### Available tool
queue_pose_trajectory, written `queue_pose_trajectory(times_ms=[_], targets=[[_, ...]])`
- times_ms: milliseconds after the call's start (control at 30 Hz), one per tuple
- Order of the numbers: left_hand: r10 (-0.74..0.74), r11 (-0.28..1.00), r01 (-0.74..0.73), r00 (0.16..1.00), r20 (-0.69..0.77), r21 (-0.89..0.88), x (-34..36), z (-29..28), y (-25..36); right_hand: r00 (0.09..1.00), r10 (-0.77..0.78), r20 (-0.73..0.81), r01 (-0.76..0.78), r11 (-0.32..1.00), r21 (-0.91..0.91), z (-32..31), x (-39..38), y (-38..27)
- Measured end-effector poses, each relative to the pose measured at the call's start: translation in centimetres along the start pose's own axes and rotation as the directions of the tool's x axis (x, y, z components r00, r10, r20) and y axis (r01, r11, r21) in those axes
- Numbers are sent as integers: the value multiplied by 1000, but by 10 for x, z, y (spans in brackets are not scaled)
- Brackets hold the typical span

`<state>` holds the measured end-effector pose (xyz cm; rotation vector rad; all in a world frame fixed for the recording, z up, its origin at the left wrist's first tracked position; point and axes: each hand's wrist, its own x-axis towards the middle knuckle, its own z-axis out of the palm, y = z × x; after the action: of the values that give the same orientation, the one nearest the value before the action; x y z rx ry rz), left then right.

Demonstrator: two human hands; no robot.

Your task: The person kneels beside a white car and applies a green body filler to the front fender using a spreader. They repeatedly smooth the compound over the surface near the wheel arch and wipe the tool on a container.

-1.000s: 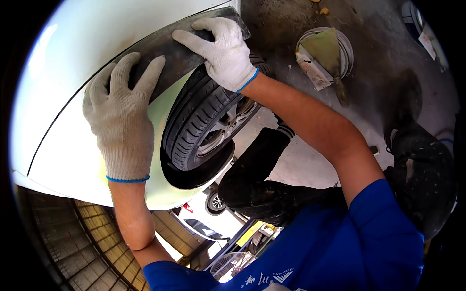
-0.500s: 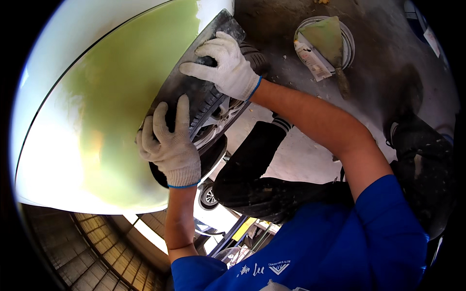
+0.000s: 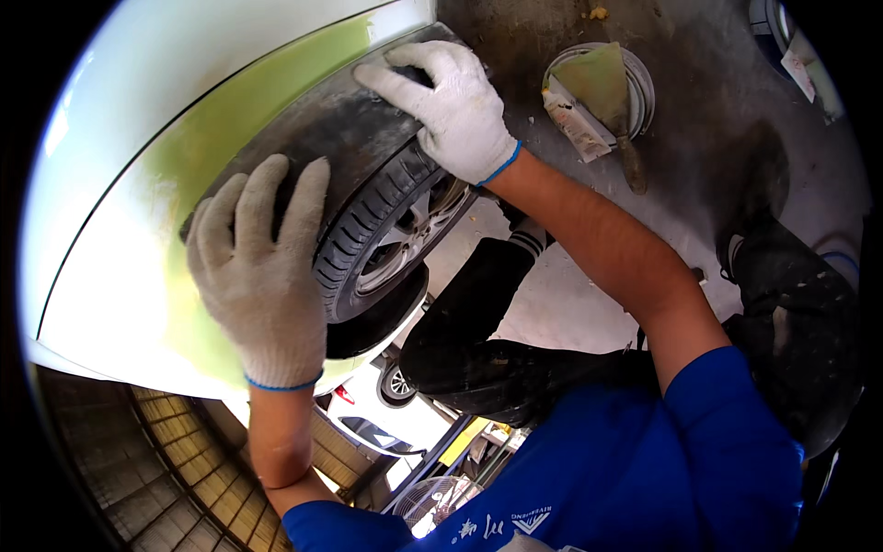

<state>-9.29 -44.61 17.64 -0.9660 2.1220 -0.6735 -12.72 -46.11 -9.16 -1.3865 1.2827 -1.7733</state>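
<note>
Both gloved, our left hand (image 3: 260, 262) and right hand (image 3: 458, 109) grip the dark sanding board (image 3: 336, 124) against green-patched bodywork (image 3: 216, 120) beside the tyre (image 3: 361, 225); seemingly we're sanding; the next stroke should need even pressure.

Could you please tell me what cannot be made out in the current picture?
All in the head view:
Underside of the dark board: hidden by the board itself.
Palm of the left hand: hidden by the hand's own back.
Upper part of the tyre: covered by the board and right hand.
Inside of the round container: covered by things lying across it.
Object at top right: cut off by the dark fisheye rim.
</note>
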Motion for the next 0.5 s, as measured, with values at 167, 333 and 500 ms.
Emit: queue_pose_trajectory(times_ms=[167,333,500], targets=[[41,981,-51,998,56,188,19,-17,-26,998,62,4,-62,996,68,14,7,10],[67,963,-94,991,114,253,32,-22,-44,995,75,-59,-68,991,111,29,18,8],[22,974,-39,997,77,225,29,-13,-48,993,98,-62,-91,990,106,43,13,0]])
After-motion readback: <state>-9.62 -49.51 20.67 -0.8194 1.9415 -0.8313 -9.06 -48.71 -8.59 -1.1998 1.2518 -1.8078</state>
